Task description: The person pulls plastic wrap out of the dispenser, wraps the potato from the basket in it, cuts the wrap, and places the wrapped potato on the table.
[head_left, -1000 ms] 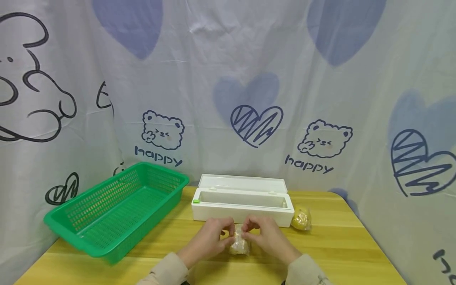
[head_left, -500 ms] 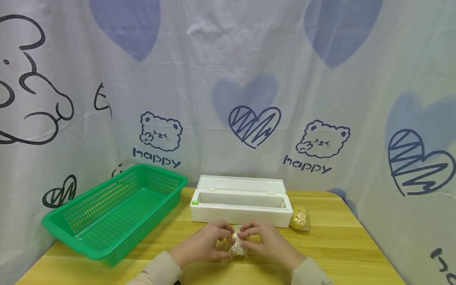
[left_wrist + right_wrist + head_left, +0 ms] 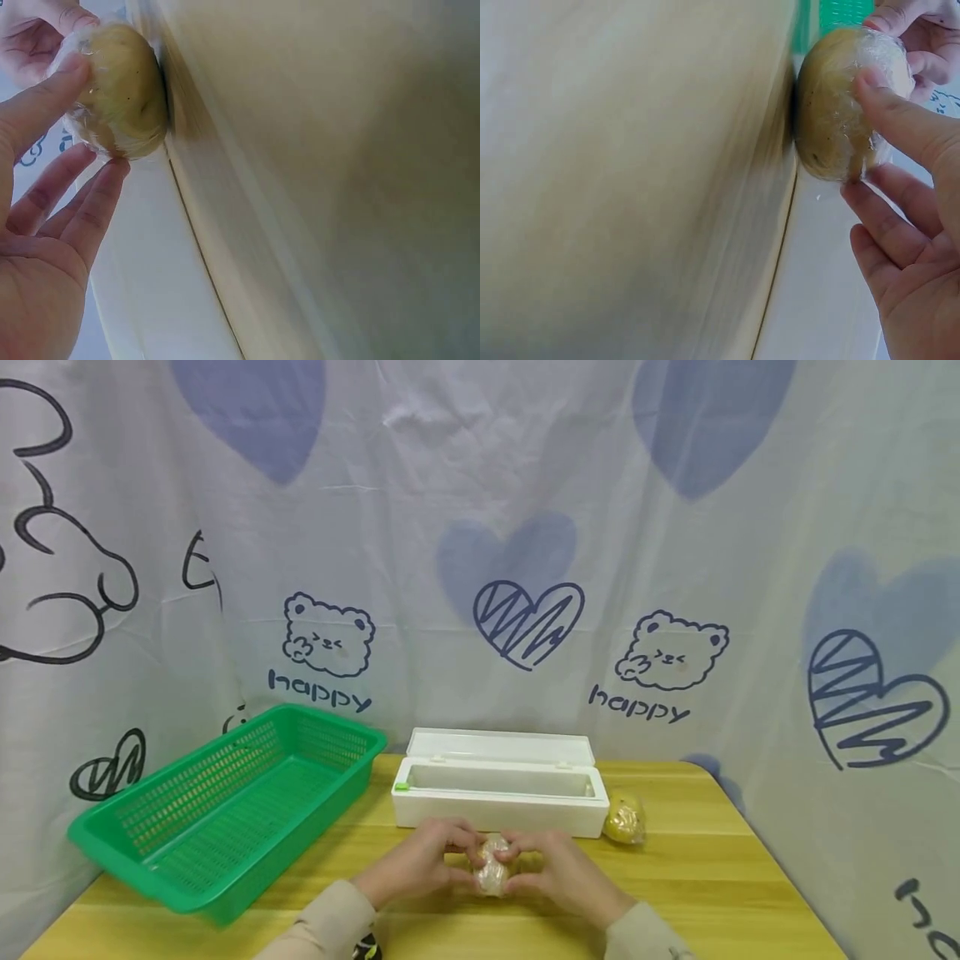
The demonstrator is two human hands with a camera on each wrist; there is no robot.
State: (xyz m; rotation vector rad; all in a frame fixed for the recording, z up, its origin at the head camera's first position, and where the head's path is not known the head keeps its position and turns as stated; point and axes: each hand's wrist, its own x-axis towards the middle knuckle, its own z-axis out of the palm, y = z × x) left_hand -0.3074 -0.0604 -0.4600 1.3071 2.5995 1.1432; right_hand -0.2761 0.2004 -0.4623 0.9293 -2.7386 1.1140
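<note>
A potato wrapped in clear cling film rests on the wooden table, between both hands. My left hand holds its left side with thumb and fingertips. From the other side my right hand holds it the same way. In the left wrist view the yellow-brown skin of the potato shows through the film, which is bunched and wrinkled on the side under the thumb. The right wrist view shows the right thumb pressing the film on the potato, with fingertips at its edge.
Behind the hands stands a long white cling film dispenser, lid raised, with a small green slider at its left end. A second wrapped potato lies against its right end. A green perforated basket stands at left. A printed curtain surrounds the table.
Both hands have shifted their fingers around the potato, pressing the loose film down against it. The film's upper part looks flatter and the potato rounder now. The head view has turned slightly right.
</note>
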